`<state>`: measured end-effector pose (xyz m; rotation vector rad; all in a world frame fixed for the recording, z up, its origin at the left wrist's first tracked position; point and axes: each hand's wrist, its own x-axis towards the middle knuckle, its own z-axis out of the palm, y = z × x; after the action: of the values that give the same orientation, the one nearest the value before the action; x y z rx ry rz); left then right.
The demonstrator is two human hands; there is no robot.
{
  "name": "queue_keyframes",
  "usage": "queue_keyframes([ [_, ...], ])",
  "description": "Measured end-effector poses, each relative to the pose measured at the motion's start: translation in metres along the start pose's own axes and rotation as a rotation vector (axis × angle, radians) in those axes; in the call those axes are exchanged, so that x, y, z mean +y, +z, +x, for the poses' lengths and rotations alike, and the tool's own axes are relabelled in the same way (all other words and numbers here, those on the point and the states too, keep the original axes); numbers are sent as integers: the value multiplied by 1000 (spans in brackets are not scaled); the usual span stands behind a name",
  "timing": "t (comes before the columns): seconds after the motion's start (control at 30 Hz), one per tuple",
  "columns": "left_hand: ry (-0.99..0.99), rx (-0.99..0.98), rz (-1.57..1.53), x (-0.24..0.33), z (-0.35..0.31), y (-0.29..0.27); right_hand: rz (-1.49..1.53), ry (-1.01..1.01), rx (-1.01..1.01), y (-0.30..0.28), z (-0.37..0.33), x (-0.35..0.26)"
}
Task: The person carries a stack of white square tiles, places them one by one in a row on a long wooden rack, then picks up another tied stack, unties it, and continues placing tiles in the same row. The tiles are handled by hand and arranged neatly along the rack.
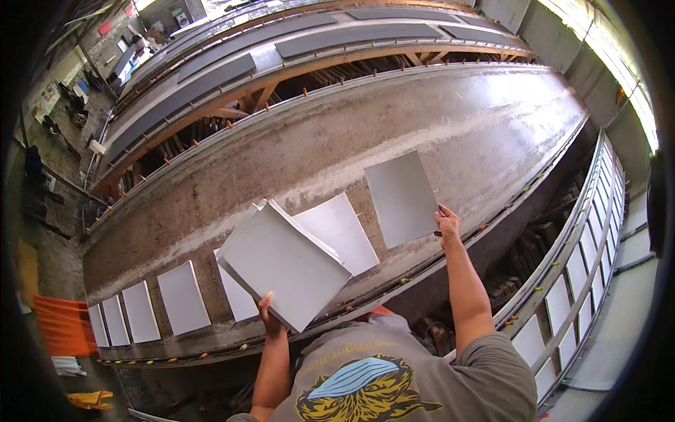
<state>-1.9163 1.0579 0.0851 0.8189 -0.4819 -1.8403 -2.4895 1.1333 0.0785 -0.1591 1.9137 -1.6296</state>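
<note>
My left hand point(270, 314) is closed on the near corner of a fanned stack of pale rectangular sheets point(287, 266), held above the long table. With my right hand point(448, 222) I pinch the right edge of a single greyish-white sheet point(399, 197); whether it touches the tabletop I cannot tell. Between the two lies a white sheet point(344, 228), partly covered by the stack. Farther left, a row of similar sheets lies along the near side of the table, among them a white sheet point(183, 297) and another white sheet point(140, 311).
The long brown table point(295, 151) has small coloured pegs along its edges. Beyond it stands another table bearing long dark grey panels point(358, 39). At right, a rack point(587, 246) holds several white sheets. An orange cloth point(63, 325) hangs at lower left.
</note>
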Motion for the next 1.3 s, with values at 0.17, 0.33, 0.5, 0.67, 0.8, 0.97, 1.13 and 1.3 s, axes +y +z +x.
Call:
queue_keyframes([
  [0.17,5,-3,116,-4,-7,9,-119,56,43,-15,41,62],
  [0.33,76,108,146,-15,-15,49,-233,94,20,-9,47,59],
  [0.5,60,53,54,-52,-2,64,-392,-82,-25,-17,67,58],
  [0.67,156,60,42,-95,-5,109,-941,-520,13,-21,47,40],
  [0.8,245,136,-46,-123,-10,160,-1244,-460,-292,-16,15,-16],
  [0.97,190,85,9,-150,-12,190,-1387,-561,-435,-32,36,-2],
  [1.13,124,140,5,-178,-4,188,-1134,-601,-510,-24,31,-47],
  [1.3,57,-58,233,-181,5,209,-614,-384,-732,-10,-27,-128],
])
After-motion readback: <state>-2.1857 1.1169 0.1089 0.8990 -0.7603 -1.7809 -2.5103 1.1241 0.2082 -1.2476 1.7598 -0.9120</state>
